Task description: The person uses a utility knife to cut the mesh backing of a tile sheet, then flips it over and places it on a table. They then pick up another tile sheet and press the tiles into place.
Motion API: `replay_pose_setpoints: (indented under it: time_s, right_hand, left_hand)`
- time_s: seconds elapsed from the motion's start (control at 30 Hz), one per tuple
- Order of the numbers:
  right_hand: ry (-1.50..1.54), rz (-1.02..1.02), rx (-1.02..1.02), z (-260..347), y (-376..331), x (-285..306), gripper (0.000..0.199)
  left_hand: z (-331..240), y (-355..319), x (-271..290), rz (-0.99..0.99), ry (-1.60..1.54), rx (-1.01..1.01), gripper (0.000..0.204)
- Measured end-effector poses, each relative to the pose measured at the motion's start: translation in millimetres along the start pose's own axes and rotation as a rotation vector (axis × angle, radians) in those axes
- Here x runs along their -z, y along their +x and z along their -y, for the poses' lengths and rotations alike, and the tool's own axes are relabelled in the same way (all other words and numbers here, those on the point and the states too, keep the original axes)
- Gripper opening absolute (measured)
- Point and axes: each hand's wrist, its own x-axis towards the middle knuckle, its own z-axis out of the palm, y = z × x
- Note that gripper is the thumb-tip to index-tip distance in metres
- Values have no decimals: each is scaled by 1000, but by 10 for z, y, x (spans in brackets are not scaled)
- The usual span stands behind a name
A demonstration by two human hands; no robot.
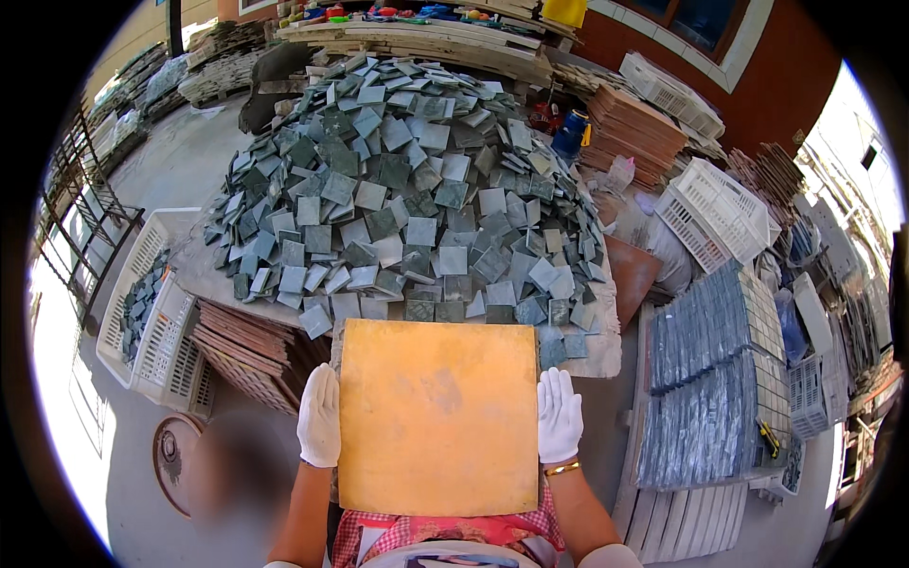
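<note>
A square yellow-orange board (437, 417) with a few worn grey marks lies in front of my body. My left hand (319, 417), in a white glove, is against the board's left edge, its fingers stretched out and pointing away from me. On the opposite edge is my right hand (560, 417), also white-gloved, with its fingers straight. Neither hand is wrapped round the board, and what supports it underneath is hidden. Just beyond its far edge spreads a large heap of small square grey-green stone tiles (417, 208) on a table (598, 346).
White plastic crates (156, 327) stand at left, one holding tile pieces. Reddish-brown boards (248, 352) are stacked under the table. At right, tile stacks (705, 379) sit on a pallet (686, 525). A blue jug (571, 134) stands behind the heap.
</note>
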Motion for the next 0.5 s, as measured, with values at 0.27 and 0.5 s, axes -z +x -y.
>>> replay_pose_setpoints:
  time_s: [0.27, 0.5]
  right_hand:
    - [272, 27, -623, 193, 6, -310, 44]
    - [-294, 45, -719, 384, -261, -707, 49]
  left_hand:
    - [-4, 47, -34, -81, -10, 32, 49]
    - [-125, 70, -6, -52, -6, 72, 49]
